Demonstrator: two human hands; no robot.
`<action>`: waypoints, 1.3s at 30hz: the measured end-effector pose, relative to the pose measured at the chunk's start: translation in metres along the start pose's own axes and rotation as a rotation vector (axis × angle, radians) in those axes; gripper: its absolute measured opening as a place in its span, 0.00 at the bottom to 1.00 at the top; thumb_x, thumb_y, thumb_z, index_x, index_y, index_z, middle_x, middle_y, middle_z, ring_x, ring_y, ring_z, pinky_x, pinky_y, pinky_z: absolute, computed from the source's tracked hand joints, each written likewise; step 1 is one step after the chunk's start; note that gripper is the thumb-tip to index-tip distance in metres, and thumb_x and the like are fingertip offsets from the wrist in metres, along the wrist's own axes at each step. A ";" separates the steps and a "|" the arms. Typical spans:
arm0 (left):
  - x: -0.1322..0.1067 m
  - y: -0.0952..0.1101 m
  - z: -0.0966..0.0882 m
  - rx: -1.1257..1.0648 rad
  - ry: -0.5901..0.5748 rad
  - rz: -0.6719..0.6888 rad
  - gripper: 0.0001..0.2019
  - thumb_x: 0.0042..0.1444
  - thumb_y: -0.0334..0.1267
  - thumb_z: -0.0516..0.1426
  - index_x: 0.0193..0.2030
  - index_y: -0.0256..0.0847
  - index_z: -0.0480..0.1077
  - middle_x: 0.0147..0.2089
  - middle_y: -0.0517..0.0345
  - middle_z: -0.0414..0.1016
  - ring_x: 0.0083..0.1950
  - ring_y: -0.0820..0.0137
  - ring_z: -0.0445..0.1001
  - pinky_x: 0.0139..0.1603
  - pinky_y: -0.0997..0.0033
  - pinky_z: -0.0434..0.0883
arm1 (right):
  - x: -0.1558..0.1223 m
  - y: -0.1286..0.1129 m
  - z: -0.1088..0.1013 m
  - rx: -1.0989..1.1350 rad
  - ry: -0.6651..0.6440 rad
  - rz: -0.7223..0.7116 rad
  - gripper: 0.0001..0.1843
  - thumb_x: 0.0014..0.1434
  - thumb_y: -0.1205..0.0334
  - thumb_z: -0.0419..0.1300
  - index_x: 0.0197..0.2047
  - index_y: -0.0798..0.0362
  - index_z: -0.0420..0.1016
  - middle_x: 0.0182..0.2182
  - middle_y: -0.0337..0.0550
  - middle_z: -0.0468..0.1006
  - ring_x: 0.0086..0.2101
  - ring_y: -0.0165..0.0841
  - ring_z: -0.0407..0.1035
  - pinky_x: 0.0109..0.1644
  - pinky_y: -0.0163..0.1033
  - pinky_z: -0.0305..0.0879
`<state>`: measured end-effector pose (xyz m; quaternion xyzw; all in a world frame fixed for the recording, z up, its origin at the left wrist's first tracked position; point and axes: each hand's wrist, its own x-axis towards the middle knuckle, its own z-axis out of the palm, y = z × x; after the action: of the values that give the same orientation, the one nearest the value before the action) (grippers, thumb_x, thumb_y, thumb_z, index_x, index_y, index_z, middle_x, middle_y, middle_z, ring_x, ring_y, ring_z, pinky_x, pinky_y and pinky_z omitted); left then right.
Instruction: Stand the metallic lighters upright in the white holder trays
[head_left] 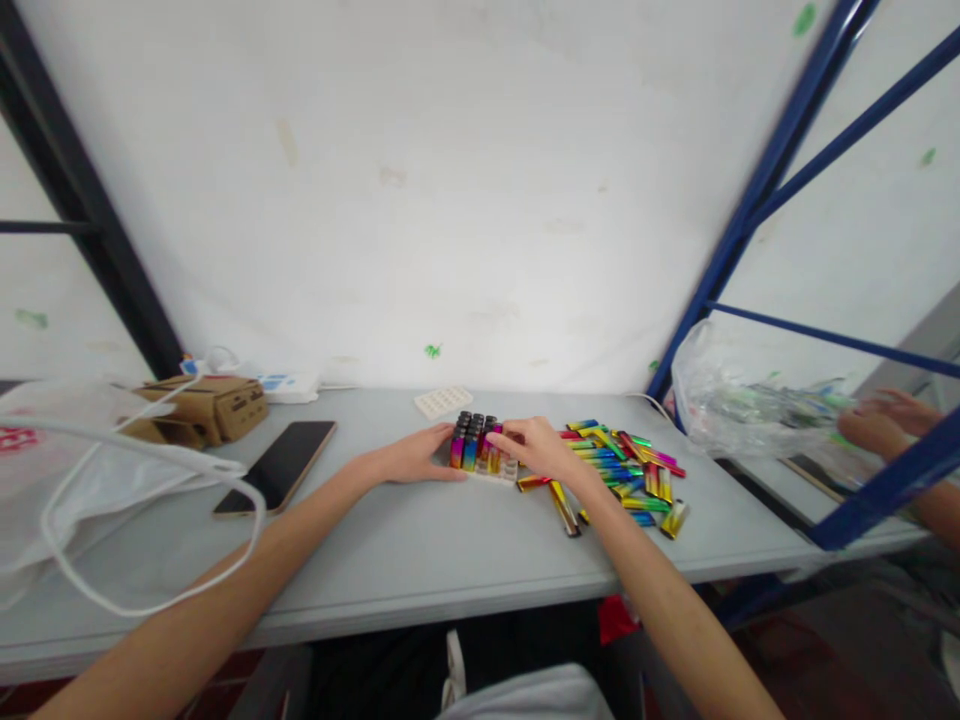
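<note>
Several shiny, rainbow-coloured lighters [469,452] with dark tops stand upright in a white holed tray [508,471]. My left hand [411,456] grips the tray's left side, its thumb along the front edge and its fingers by the outer lighters. The fingers of my right hand [541,448] are closed on a lighter [494,457] over the tray's right part; whether its base sits in a hole I cannot tell. Right of the tray lies a loose pile of metallic lighters [615,465] in gold, blue, green and red, partly behind my right forearm.
Another white holed tray [443,401] lies near the wall. To the left are a phone [289,460], a cardboard box [217,408], a white cable [150,607] and a plastic bag [45,480]. A blue metal frame [739,240] stands right; beyond it show another person's hands [889,420].
</note>
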<state>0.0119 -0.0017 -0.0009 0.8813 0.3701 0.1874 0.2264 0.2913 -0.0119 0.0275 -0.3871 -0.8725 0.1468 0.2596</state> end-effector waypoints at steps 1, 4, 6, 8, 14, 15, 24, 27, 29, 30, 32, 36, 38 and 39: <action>0.000 0.000 0.000 0.002 0.000 0.000 0.42 0.59 0.60 0.67 0.72 0.38 0.64 0.73 0.41 0.70 0.71 0.46 0.70 0.75 0.52 0.64 | 0.000 0.001 0.001 0.021 -0.025 0.009 0.25 0.74 0.46 0.57 0.29 0.53 0.76 0.22 0.37 0.75 0.24 0.31 0.65 0.33 0.35 0.55; 0.000 0.002 -0.001 0.004 0.001 -0.007 0.41 0.59 0.60 0.66 0.71 0.38 0.65 0.71 0.42 0.72 0.69 0.46 0.72 0.73 0.52 0.65 | 0.000 0.005 0.002 0.049 -0.057 0.019 0.22 0.73 0.48 0.60 0.32 0.53 0.80 0.25 0.39 0.81 0.26 0.32 0.70 0.33 0.35 0.59; 0.000 0.003 0.000 -0.001 0.004 -0.001 0.40 0.59 0.60 0.67 0.71 0.38 0.65 0.71 0.43 0.72 0.69 0.47 0.72 0.73 0.52 0.65 | -0.001 0.006 0.002 0.034 -0.065 0.013 0.20 0.72 0.50 0.61 0.32 0.53 0.81 0.25 0.40 0.82 0.26 0.33 0.72 0.34 0.35 0.61; 0.001 0.003 0.000 -0.006 0.005 0.008 0.40 0.59 0.59 0.67 0.71 0.38 0.65 0.71 0.42 0.72 0.69 0.47 0.72 0.74 0.52 0.65 | -0.001 0.006 0.002 0.025 -0.084 0.003 0.19 0.72 0.51 0.62 0.32 0.53 0.81 0.26 0.41 0.83 0.27 0.34 0.74 0.35 0.35 0.62; 0.001 0.001 0.001 -0.005 0.006 0.018 0.40 0.59 0.59 0.67 0.71 0.37 0.65 0.71 0.41 0.71 0.70 0.47 0.71 0.74 0.51 0.64 | 0.001 0.004 0.007 0.015 -0.159 -0.006 0.14 0.73 0.53 0.62 0.39 0.52 0.82 0.30 0.43 0.85 0.28 0.34 0.76 0.34 0.34 0.63; 0.001 0.000 0.001 -0.005 0.006 0.021 0.41 0.59 0.60 0.67 0.71 0.38 0.65 0.71 0.42 0.71 0.70 0.47 0.71 0.74 0.52 0.64 | 0.001 0.004 0.008 -0.018 -0.155 -0.002 0.15 0.73 0.52 0.62 0.38 0.53 0.82 0.30 0.44 0.85 0.28 0.34 0.76 0.34 0.35 0.63; 0.001 0.001 0.001 0.015 -0.008 -0.006 0.40 0.59 0.59 0.66 0.71 0.36 0.65 0.72 0.40 0.71 0.70 0.46 0.71 0.74 0.52 0.64 | -0.003 0.009 -0.006 -0.037 -0.034 0.047 0.23 0.73 0.45 0.60 0.35 0.53 0.79 0.26 0.40 0.81 0.27 0.31 0.71 0.34 0.34 0.60; 0.002 0.000 0.001 0.027 -0.008 -0.004 0.41 0.59 0.60 0.66 0.71 0.36 0.65 0.72 0.41 0.71 0.71 0.46 0.71 0.75 0.52 0.64 | -0.005 0.019 -0.022 -0.139 0.058 0.070 0.25 0.77 0.47 0.54 0.33 0.53 0.79 0.27 0.41 0.81 0.28 0.31 0.71 0.38 0.36 0.61; 0.003 -0.001 0.001 0.039 -0.009 -0.008 0.41 0.59 0.61 0.66 0.71 0.36 0.64 0.72 0.41 0.70 0.71 0.46 0.70 0.76 0.52 0.63 | -0.006 0.030 -0.031 -0.180 0.117 0.118 0.24 0.78 0.50 0.52 0.34 0.53 0.79 0.27 0.42 0.82 0.29 0.32 0.73 0.41 0.36 0.62; 0.003 -0.002 0.001 0.045 -0.011 -0.012 0.41 0.59 0.61 0.66 0.71 0.36 0.64 0.73 0.40 0.70 0.72 0.46 0.69 0.76 0.52 0.62 | -0.007 0.036 -0.034 -0.196 0.142 0.149 0.23 0.78 0.52 0.52 0.36 0.54 0.79 0.28 0.43 0.83 0.30 0.33 0.74 0.42 0.36 0.63; 0.003 -0.001 0.000 0.052 -0.016 -0.021 0.42 0.59 0.61 0.66 0.72 0.36 0.64 0.74 0.40 0.69 0.73 0.46 0.68 0.77 0.52 0.61 | -0.010 0.048 -0.039 -0.228 0.154 0.198 0.17 0.77 0.57 0.55 0.40 0.54 0.81 0.32 0.45 0.85 0.34 0.34 0.77 0.44 0.36 0.65; 0.002 -0.001 -0.001 0.047 -0.012 -0.022 0.43 0.58 0.61 0.67 0.73 0.37 0.63 0.75 0.41 0.68 0.74 0.45 0.67 0.78 0.51 0.61 | -0.018 0.066 -0.043 -0.223 -0.051 0.248 0.06 0.68 0.63 0.66 0.45 0.55 0.84 0.40 0.48 0.87 0.40 0.37 0.80 0.46 0.36 0.69; 0.002 0.000 -0.001 0.044 -0.010 -0.024 0.43 0.58 0.61 0.67 0.73 0.37 0.64 0.74 0.41 0.68 0.74 0.44 0.68 0.77 0.50 0.62 | -0.021 0.070 -0.045 -0.193 -0.163 0.264 0.06 0.66 0.63 0.68 0.44 0.55 0.85 0.40 0.48 0.88 0.39 0.38 0.80 0.45 0.37 0.71; 0.002 0.000 -0.001 0.045 -0.010 -0.026 0.43 0.58 0.61 0.67 0.73 0.36 0.64 0.74 0.41 0.68 0.73 0.44 0.68 0.77 0.50 0.62 | -0.022 0.071 -0.046 -0.181 -0.183 0.267 0.07 0.66 0.63 0.68 0.45 0.56 0.85 0.40 0.49 0.88 0.39 0.39 0.81 0.45 0.37 0.71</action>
<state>0.0129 0.0004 0.0006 0.8823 0.3844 0.1716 0.2107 0.3723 0.0210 0.0251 -0.5064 -0.8429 0.1353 0.1213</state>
